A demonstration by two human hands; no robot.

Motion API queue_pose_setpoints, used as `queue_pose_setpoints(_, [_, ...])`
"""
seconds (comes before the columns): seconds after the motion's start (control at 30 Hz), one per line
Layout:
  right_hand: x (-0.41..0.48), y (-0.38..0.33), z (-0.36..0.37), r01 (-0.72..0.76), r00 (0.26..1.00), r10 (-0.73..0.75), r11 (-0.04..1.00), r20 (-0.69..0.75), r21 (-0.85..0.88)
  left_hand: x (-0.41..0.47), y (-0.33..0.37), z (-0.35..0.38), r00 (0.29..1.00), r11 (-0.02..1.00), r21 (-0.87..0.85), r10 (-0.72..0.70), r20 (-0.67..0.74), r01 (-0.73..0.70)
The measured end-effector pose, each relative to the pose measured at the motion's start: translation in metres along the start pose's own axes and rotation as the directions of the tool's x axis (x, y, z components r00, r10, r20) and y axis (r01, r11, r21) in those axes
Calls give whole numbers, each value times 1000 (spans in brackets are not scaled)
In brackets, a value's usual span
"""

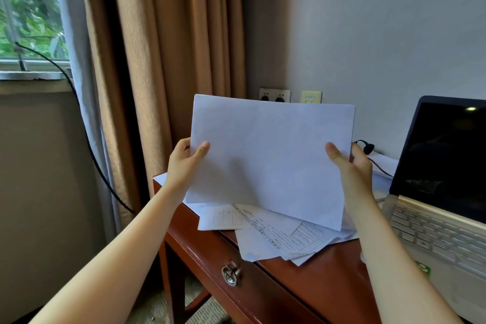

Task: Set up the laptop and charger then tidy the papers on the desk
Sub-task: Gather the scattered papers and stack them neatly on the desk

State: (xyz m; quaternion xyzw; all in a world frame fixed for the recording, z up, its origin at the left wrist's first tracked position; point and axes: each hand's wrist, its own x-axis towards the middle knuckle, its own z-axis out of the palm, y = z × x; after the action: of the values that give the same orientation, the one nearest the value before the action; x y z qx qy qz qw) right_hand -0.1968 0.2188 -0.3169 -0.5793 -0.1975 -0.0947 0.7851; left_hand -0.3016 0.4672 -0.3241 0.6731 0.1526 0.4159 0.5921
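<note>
I hold a blank white sheet of paper (pixel 268 158) upright above the desk. My left hand (pixel 185 160) pinches its left edge, thumb in front. My right hand (pixel 349 163) pinches its right edge the same way. Under the sheet, several loose printed papers (pixel 284 237) lie fanned out on the wooden desk (pixel 323 279). An open silver laptop (pixel 441 192) with a dark screen stands at the right. A black charger cable (pixel 378 163) runs behind my right hand toward the laptop.
Wall sockets (pixel 274 95) sit behind the sheet, with plugs in them. The desk drawer has a metal ring pull (pixel 231 274). Brown curtains (pixel 168 60) and a window are at the left, where a black cable (pixel 86 139) hangs down.
</note>
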Motion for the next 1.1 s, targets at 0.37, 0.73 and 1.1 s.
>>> queue_pose_setpoints(0.37, [5, -1, -6, 25, 1000, -25, 999, 16, 41, 2, 2, -1, 998, 996, -69, 62, -12, -63])
queue_pose_setpoints(0.73, [1, 8, -12, -282, 944, 298, 952, 145, -124, -9, -10, 0, 993, 995, -12, -100, 59, 101])
queue_pose_setpoints(1.1, [1, 17, 5, -442, 890, 452, 887, -58, 132, -14, -6, 7, 892, 852, -263, -436, 122, 452])
